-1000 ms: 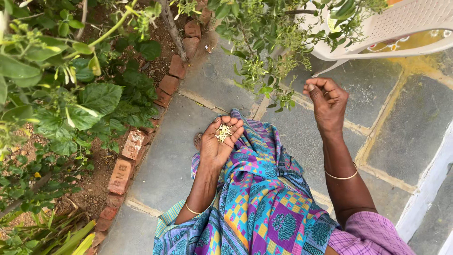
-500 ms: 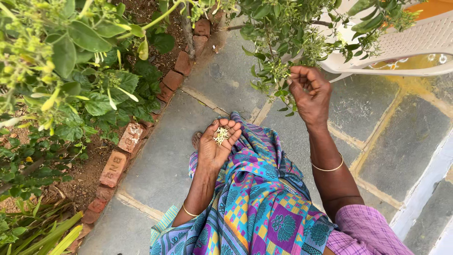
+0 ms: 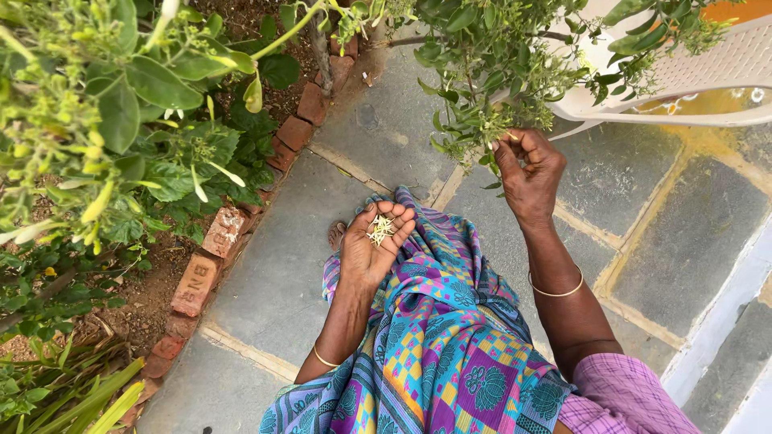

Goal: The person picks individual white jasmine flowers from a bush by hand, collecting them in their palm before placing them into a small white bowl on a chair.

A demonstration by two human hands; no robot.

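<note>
Your left hand (image 3: 371,245) is held palm up and cupped in the middle of the view, its grip loose and open around a small heap of pale flower buds (image 3: 379,229) resting on the palm and the base of the fingers. Your right hand (image 3: 527,167) is raised to the far right, its grip narrowed to a pinch, thumb and fingertips closed at a sprig of the small-leaved shrub (image 3: 482,72); whether a bud is already caught between them you cannot tell from here. These buds look feather-light, slender and soft, so judge them easy to bruise and easy to spill: keep the cupped palm level and the fingers curled a little as a rim. Take each bud low on its thin stalk end rather than at the swollen tip, and use a light pinch, since the twigs seem springy and thin. Near you hangs the bright patterned sari (image 3: 450,337), with stone paving (image 3: 378,137) beneath and a white plastic chair (image 3: 708,72) far right
</note>
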